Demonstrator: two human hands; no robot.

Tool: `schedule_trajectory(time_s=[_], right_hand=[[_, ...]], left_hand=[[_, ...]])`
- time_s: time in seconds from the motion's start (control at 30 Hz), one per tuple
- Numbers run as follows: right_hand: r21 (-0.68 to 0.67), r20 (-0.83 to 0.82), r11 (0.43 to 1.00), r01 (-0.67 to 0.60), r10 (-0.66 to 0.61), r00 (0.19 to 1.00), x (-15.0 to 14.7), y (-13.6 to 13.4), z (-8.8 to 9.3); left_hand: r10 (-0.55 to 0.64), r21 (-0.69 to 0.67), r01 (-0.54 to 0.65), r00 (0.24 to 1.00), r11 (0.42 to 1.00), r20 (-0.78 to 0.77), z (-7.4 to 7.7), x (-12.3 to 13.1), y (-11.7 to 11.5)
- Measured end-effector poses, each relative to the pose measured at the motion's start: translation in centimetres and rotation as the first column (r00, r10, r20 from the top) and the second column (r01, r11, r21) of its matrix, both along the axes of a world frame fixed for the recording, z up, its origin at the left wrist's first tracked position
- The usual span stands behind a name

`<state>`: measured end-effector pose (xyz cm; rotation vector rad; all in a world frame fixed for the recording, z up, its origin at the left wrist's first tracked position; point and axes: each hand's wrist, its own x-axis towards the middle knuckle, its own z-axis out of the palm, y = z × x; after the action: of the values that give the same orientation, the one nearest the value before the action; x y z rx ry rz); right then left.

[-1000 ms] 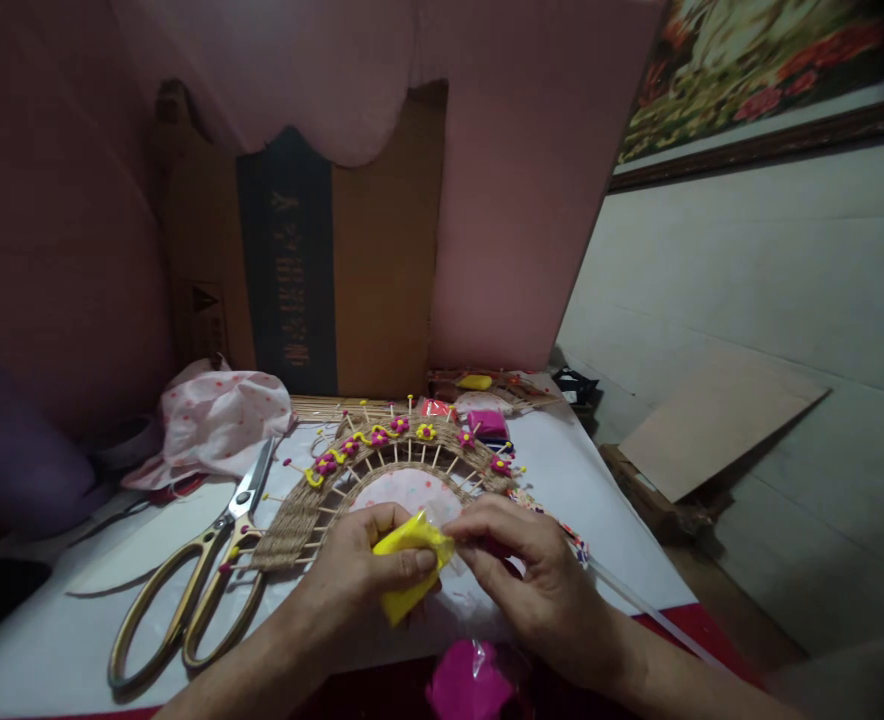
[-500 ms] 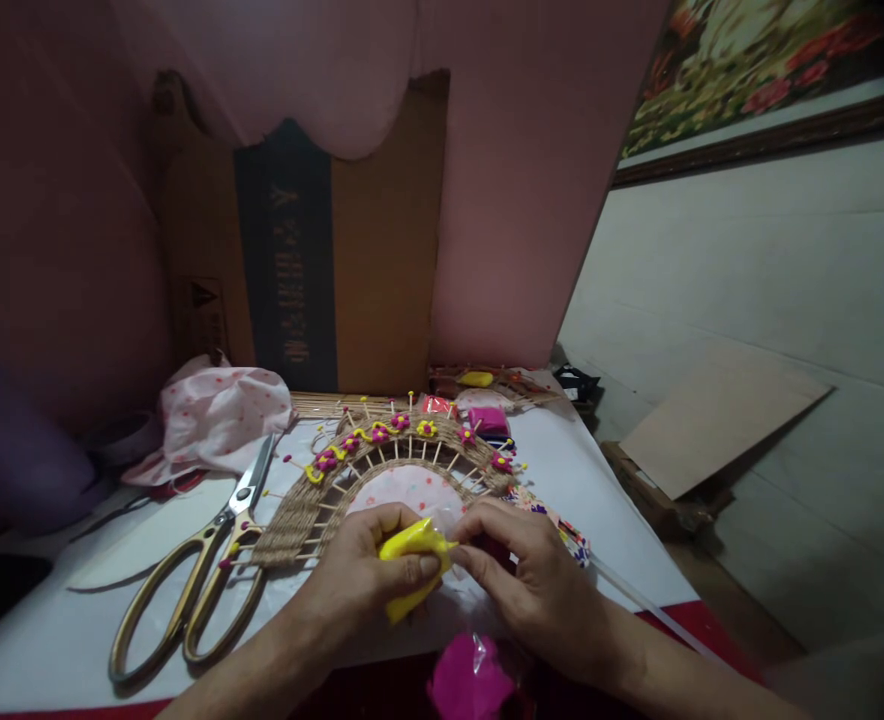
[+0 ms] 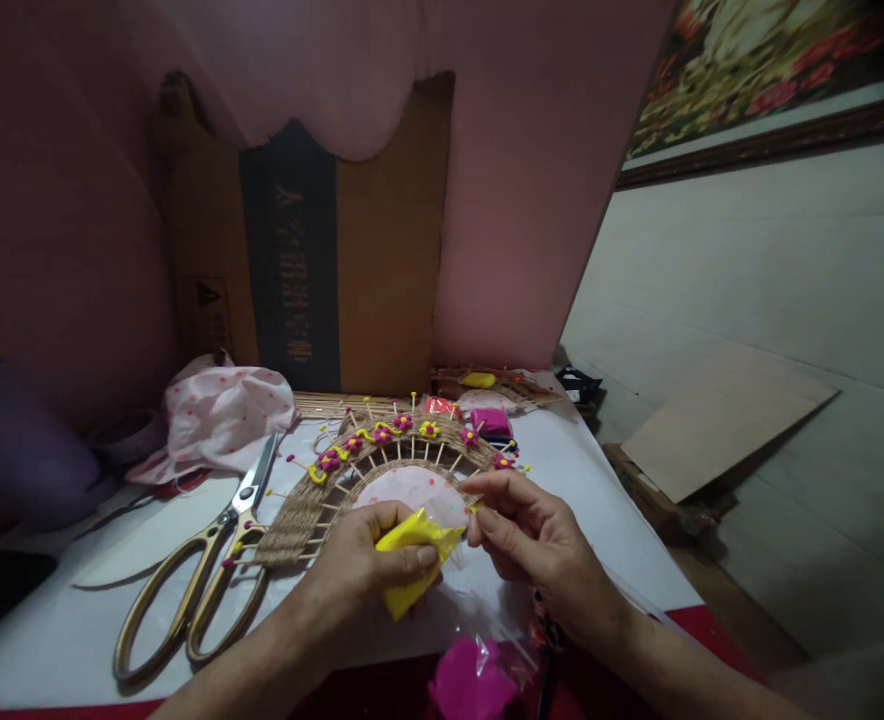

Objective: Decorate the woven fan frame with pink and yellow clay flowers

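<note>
Tight grip: left hand (image 3: 367, 565) holds clay (image 3: 419, 530), right hand (image 3: 539, 550) pinches a bit

The clay sits wrapped above the table's (image 3: 614, 520) near edge. The right hand has just pulled away, fingertips closed on a yellow crumb (image 3: 475, 508). Behind lies a woven arch (image 3: 299, 515), with scissors (image 3: 209, 560) to its left.

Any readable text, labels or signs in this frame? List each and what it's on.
Vertical lettering on the dark band of the cardboard box: too blurred to read.
Triangle sign on the box's left face, with print beneath it: too small to read.
Yellow clay held in the left hand: no print visible.
</note>
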<state>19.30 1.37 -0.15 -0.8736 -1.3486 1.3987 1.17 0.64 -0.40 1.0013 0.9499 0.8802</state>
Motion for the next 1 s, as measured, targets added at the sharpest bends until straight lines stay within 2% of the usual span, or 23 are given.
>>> schedule_trajectory(time_s=[0.17, 0.27, 0.5, 0.77, 1.0], right_hand=[[0.020, 0.083, 1.000, 0.024, -0.025, 0.996, 0.03, 0.05, -0.05], [-0.016, 0.083, 1.000, 0.006, -0.004, 0.997, 0.07, 0.12, -0.02], [-0.167, -0.160, 0.975, -0.144, 0.118, 0.980, 0.04, 0.31, 0.05], [-0.117, -0.197, 0.967, -0.226, 0.200, 0.960, 0.20, 0.32, 0.30], [-0.110, -0.112, 0.972, -0.207, 0.194, 0.974, 0.22, 0.61, -0.25]], left_hand=[[-0.003, -0.010, 0.003, 0.999, 1.000, 0.040, 0.34, -0.03, 0.06], [0.020, -0.004, -0.020, 0.999, 1.000, 0.049, 0.23, 0.02, 0.01], [0.025, 0.019, -0.026, 0.999, 0.999, 0.037, -0.14, -0.09, 0.17], [0.031, 0.002, -0.031, 0.999, 1.000, 0.020, 0.07, -0.28, 0.14], [0.032, 0.006, -0.032, 0.999, 0.999, 0.030, -0.23, -0.28, 0.29]])
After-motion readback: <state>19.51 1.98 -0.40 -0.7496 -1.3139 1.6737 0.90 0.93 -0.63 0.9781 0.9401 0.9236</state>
